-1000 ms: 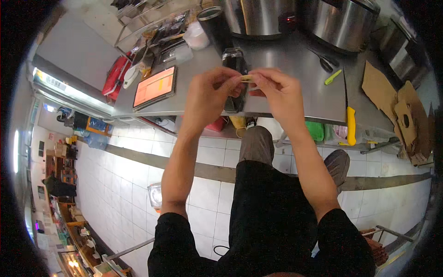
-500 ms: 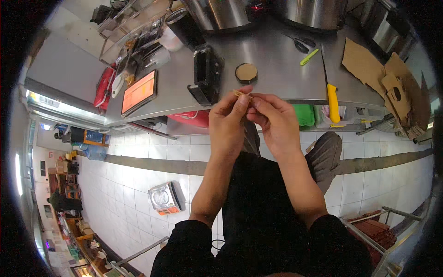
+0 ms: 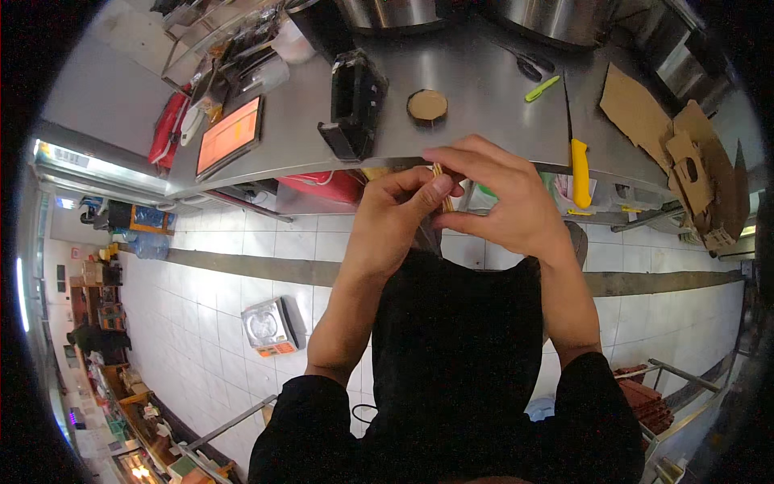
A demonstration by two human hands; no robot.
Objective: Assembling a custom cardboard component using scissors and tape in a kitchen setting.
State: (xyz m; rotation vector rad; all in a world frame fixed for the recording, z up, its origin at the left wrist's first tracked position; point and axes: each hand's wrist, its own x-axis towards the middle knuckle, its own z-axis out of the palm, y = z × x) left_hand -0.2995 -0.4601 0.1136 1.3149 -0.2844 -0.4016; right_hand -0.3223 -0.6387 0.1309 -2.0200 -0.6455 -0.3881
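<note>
A small bundle of thin tan strips (image 3: 438,169) is pinched between the thumb and fingers of my left hand (image 3: 389,218), just in front of the table's near edge. Its exact kind is too small to make out. My right hand (image 3: 516,194) arches around the bundle from the right, with its thumb low and its fingers stretched out above. Whether the right fingertips touch the strips is partly hidden. Beyond the hands, a small round black container (image 3: 427,106) with a flat tan top stands on the steel table (image 3: 476,89). To its left is a black open-framed holder (image 3: 355,105).
A yellow-handled knife (image 3: 580,173) juts over the table edge at right. Black scissors (image 3: 528,68), a lime-green marker (image 3: 542,89) and torn cardboard (image 3: 637,105) lie near it. An orange-screened tablet (image 3: 230,135) lies at left. A boxed appliance (image 3: 270,327) sits on the floor.
My right hand has opened out from a pinch and shifted right, its fingers now spread over the strips. My left hand still pinches them, slightly lower. The whole view has shifted a little.
</note>
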